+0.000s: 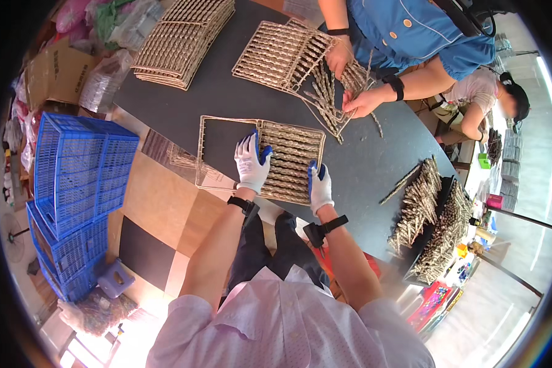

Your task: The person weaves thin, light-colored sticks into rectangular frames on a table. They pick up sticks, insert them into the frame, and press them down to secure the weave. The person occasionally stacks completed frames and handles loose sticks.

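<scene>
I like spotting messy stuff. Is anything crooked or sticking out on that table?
Yes. The flat frame under the gloved left hand and right hand hangs over the edge of the dark table, and its left half has no pieces. One loose stick lies alone, slanted, beside the heap of picked pieces.

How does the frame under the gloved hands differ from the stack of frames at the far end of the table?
The near frame lies single and flat; the far stack holds many frames piled up. The near frame's left part is bare of pieces; the stack's top frame looks full. The left hand and right hand touch the near frame; nobody touches the stack. Both are tan grids.
</scene>
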The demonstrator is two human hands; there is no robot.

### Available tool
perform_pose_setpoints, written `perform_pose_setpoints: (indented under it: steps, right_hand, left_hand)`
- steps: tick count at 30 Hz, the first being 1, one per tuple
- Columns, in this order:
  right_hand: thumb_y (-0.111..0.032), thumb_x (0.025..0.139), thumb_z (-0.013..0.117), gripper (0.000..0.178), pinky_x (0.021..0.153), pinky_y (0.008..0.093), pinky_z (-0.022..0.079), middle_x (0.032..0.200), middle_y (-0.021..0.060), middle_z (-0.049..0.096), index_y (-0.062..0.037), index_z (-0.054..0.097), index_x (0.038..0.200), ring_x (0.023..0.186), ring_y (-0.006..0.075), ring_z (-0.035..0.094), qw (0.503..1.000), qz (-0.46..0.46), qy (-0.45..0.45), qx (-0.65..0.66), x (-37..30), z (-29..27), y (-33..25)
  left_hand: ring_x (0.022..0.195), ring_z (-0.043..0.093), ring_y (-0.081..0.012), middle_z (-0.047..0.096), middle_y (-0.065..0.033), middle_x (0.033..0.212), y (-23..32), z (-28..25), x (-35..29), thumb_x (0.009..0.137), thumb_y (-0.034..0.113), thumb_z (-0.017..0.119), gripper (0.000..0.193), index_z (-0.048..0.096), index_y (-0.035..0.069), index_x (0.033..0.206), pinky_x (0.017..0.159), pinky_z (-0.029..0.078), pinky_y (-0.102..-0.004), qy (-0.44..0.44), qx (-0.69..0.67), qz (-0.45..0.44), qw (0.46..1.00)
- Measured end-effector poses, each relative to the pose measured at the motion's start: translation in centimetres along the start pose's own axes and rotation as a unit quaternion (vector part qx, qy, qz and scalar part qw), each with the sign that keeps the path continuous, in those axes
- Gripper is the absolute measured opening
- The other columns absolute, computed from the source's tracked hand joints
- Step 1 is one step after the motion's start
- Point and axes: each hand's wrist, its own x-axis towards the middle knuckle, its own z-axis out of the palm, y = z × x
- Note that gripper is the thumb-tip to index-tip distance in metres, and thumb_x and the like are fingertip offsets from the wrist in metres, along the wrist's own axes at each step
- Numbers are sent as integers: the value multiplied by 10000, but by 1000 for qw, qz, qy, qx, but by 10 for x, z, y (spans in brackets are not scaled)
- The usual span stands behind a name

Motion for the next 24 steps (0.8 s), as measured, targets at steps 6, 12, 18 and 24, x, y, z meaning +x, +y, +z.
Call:
perform_pose_setpoints:
  steps: [6, 12, 18, 24]
  right_hand:
    - [-275, 918, 572, 376, 830, 417, 447, 1018, 214, 630, 9, 535, 1161, 948, 387, 590, 976, -17, -32, -213, 0, -18, -20]
    - [-372, 975, 423, 488, 879, 478, 435, 1087, 282, 613, 52, 539, 1187, 1024, 445, 566, 969, -23, 54, -239, 26, -2, 2]
    - [-401, 977, 369, 503, 879, 458, 437, 1124, 269, 604, 24, 583, 1137, 1045, 427, 559, 958, -12, 99, -268, 61, 21, -38]
    - [-372, 976, 387, 479, 888, 462, 438, 1109, 282, 605, 33, 563, 1161, 1031, 447, 562, 960, -2, 46, -276, 57, 22, -45]
  left_hand:
    - [1361, 253, -393, 330, -212, 1445, 16, 4, -4, 814, 324, 648, 725, 349, 26, 1405, 1138, 126, -543, -17, 143, 0, 990]
    - [1331, 342, -372, 438, -217, 1377, 1, 9, -7, 864, 300, 578, 631, 380, -22, 1370, 1142, 124, -530, -80, 108, 44, 990]
    - [1314, 359, -355, 458, -215, 1348, 3, 5, -7, 862, 303, 582, 542, 456, 18, 1306, 1130, 168, -521, -87, 95, 47, 991]
    - [1335, 351, -314, 476, -165, 1348, 9, 8, -6, 857, 246, 584, 527, 461, 34, 1323, 1154, 155, -492, -10, 41, -4, 999]
